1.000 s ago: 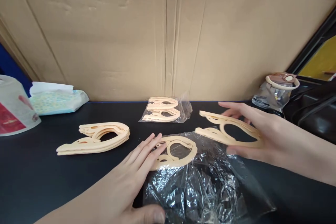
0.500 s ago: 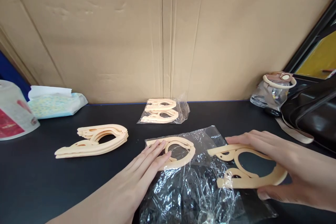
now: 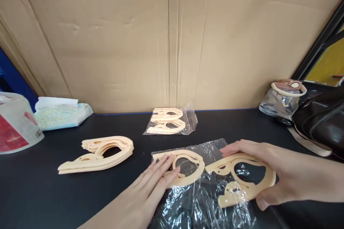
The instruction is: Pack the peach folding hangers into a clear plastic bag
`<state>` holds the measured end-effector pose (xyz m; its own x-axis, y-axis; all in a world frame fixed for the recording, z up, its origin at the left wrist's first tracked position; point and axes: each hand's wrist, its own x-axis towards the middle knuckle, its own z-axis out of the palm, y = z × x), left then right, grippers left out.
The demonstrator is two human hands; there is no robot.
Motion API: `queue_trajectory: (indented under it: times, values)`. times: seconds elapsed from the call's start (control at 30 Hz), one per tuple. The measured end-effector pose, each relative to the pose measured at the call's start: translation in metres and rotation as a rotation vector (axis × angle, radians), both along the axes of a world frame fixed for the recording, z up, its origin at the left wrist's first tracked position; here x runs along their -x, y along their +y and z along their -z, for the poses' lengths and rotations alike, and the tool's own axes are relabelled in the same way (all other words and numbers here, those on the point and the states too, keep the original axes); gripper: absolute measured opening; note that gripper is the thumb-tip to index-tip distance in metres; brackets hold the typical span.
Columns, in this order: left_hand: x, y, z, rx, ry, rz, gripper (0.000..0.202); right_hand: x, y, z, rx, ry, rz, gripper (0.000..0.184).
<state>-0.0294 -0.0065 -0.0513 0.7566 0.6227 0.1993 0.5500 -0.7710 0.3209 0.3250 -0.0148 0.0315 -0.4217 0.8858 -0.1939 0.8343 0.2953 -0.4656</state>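
My right hand (image 3: 276,173) grips a cream plastic folding hanger (image 3: 243,179) by its right end, low over a crinkled clear plastic bag (image 3: 204,200). My left hand (image 3: 150,189) lies flat, fingers stretched out, pressing a second cream hanger (image 3: 188,168) that sits at the bag's top edge. The two hangers almost touch at their ends. A loose stack of the same hangers (image 3: 99,152) rests on the black table (image 3: 40,193) to the left. A sealed bag of hangers (image 3: 169,121) lies by the cardboard wall.
A cardboard wall (image 3: 166,43) closes off the back of the table. A tissue pack (image 3: 61,114) and a white-and-red packet (image 3: 14,125) sit far left. A clear bottle with a cream handle (image 3: 285,96) and a dark bag (image 3: 322,118) are at the right.
My right hand has brought its hanger down from above the table and then leftward, close to the hanger under my left hand. My left hand has stayed flat on its hanger.
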Motion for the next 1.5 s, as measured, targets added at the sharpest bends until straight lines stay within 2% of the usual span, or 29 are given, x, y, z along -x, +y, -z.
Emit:
queue_trajectory:
  times: [0.23, 0.43, 0.5, 0.57, 0.67, 0.77, 0.9, 1.0, 1.07, 1.17, 1.27, 1.4, 1.5]
  values:
    - [-0.002, 0.001, 0.016, -0.072, -0.042, -0.030, 0.073, 0.012, -0.024, 0.034, -0.177, 0.076, -0.004, 0.079]
    - [-0.003, 0.002, 0.024, -0.045, -0.033, -0.046, 0.077, 0.001, -0.031, 0.053, -0.306, 0.178, 0.026, 0.086]
    - [-0.004, 0.003, 0.026, -0.028, -0.040, -0.033, 0.078, -0.001, -0.030, 0.053, -0.308, 0.205, -0.019, 0.087]
    - [-0.005, 0.003, 0.026, -0.011, -0.047, -0.029, 0.078, 0.004, -0.027, 0.048, -0.247, 0.213, -0.096, 0.089]
    - [-0.006, 0.002, 0.023, 0.005, -0.046, -0.037, 0.075, 0.019, -0.023, 0.038, -0.159, 0.183, -0.141, 0.081]
    - [-0.007, -0.001, 0.019, -0.010, -0.039, -0.043, 0.079, 0.027, -0.022, 0.038, -0.277, 0.118, -0.127, 0.071]
    - [-0.010, -0.006, 0.016, -0.060, -0.022, -0.059, 0.075, 0.007, -0.030, 0.056, -0.444, 0.021, -0.048, 0.083]
    - [-0.012, -0.011, 0.015, -0.083, -0.014, -0.065, 0.070, -0.008, -0.033, 0.066, -0.446, 0.018, 0.065, 0.066]
    - [-0.013, -0.013, 0.013, -0.086, -0.007, -0.057, 0.074, -0.006, -0.033, 0.064, -0.429, 0.065, 0.108, 0.052]
    - [-0.013, -0.014, 0.011, -0.073, -0.002, -0.045, 0.077, 0.009, -0.032, 0.056, -0.425, 0.112, 0.069, 0.045]
    - [-0.012, -0.014, 0.009, -0.071, 0.004, -0.029, 0.076, 0.027, -0.032, 0.052, -0.470, 0.144, 0.013, 0.054]
    - [-0.012, -0.014, 0.006, -0.051, -0.001, -0.021, 0.076, 0.040, -0.035, 0.056, -0.533, 0.182, -0.008, 0.054]
    - [-0.013, -0.014, 0.004, -0.034, -0.009, -0.036, 0.073, 0.040, -0.036, 0.059, -0.527, 0.236, -0.012, 0.059]
